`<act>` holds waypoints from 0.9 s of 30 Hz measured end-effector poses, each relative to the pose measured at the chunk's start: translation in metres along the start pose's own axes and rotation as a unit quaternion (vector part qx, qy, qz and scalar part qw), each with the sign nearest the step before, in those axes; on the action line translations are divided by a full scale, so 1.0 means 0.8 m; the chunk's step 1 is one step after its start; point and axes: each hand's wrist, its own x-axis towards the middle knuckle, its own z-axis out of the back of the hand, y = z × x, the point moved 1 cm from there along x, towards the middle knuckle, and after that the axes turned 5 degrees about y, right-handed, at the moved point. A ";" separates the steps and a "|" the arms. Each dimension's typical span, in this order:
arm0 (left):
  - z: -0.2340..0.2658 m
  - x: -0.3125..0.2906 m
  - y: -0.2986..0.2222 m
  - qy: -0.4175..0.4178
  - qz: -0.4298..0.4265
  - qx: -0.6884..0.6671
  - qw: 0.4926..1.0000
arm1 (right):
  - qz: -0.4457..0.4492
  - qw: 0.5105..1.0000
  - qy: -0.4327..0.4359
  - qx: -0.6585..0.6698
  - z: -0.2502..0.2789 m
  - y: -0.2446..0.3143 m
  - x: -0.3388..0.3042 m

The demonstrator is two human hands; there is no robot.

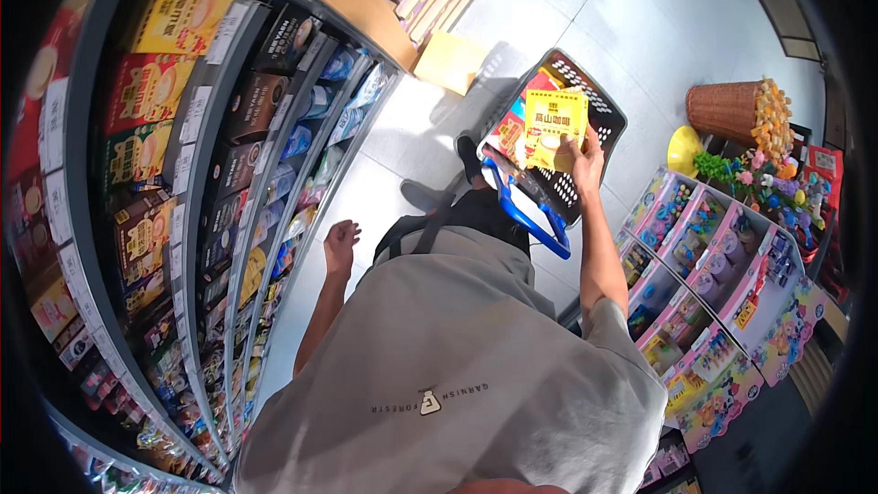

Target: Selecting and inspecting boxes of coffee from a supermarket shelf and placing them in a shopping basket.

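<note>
In my right hand (587,165) is a yellow coffee box (554,114), gripped at its lower right side with the thumb across the front. The box is above a black shopping basket (604,96) with perforated walls, which stands on the floor in front of me. Partly covered by the yellow box, a red package (507,135) and other colourful packs lie inside the basket. Its blue handle (517,210) leans toward my body. My left hand (342,236) hangs at my side near the shelves, holding nothing, its fingers loosely bent and apart.
Tall shelves (197,119) of boxed drinks and bagged goods line my left. A yellow box-like item (450,62) is on the floor beyond. To the right stand a pink display rack (709,265) of small goods and a wicker basket (724,108) beside artificial flowers.
</note>
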 end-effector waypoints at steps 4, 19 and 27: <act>-0.037 0.015 -0.109 0.075 -0.156 -0.010 0.985 | 0.006 0.972 0.075 0.224 -0.038 0.124 -0.034; -0.037 -0.097 -0.250 0.115 -0.288 -0.189 0.932 | 0.020 0.889 0.319 0.327 -0.245 0.255 -0.175; -0.018 -0.106 -0.236 0.066 -0.286 -0.260 0.920 | 0.043 0.893 0.363 0.263 -0.269 0.268 -0.177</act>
